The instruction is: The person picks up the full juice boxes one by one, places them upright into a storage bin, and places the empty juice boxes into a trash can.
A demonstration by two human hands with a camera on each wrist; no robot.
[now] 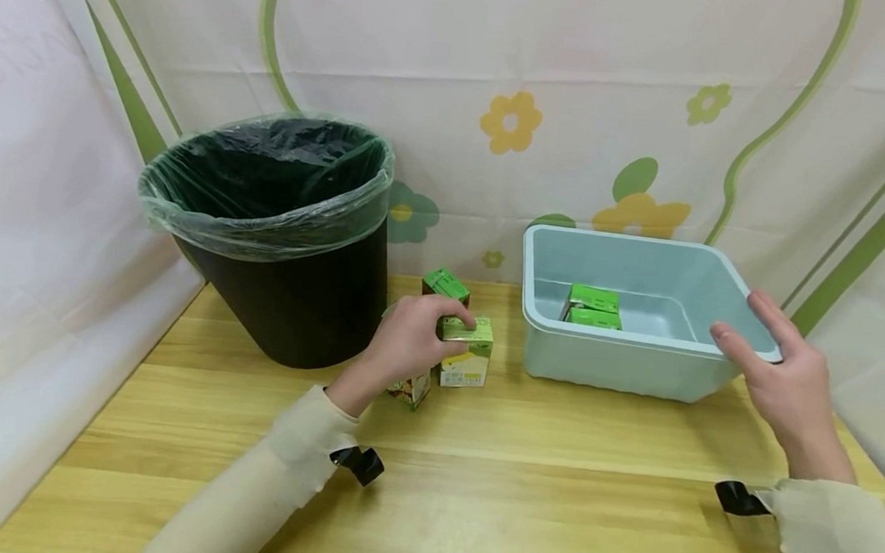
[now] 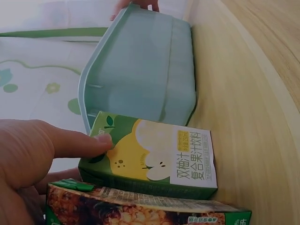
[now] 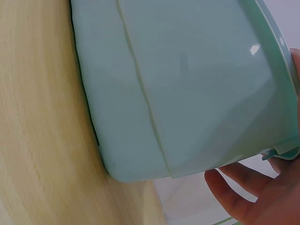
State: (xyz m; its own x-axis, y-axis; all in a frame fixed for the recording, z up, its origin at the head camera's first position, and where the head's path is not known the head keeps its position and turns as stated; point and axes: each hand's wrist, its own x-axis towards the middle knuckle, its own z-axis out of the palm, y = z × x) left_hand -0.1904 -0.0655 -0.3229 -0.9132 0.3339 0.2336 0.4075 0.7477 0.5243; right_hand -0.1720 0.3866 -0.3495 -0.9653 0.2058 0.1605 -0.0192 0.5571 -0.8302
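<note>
In the head view, my left hand (image 1: 405, 337) pinches the top of a green and yellow juice carton (image 1: 466, 370), which stands upright on the table. The left wrist view shows its thumb against the carton's fruit-printed front (image 2: 140, 150). Right beside it is another carton with a brown fruit print (image 2: 140, 213), partly hidden by the left hand in the head view. A green-topped carton (image 1: 445, 283) stands just behind. My right hand (image 1: 790, 378) grips the right front corner of a pale blue plastic bin (image 1: 625, 368), thumb over the rim and fingers around the outside.
Two green-topped cartons (image 1: 595, 300) lie inside the bin, toward its left. A black trash can (image 1: 306, 303) with a clear liner (image 1: 279, 234) over its rim stands at the left. Behind hangs a flower-printed cloth (image 1: 452, 85), and the wooden table (image 1: 491, 496) extends in front.
</note>
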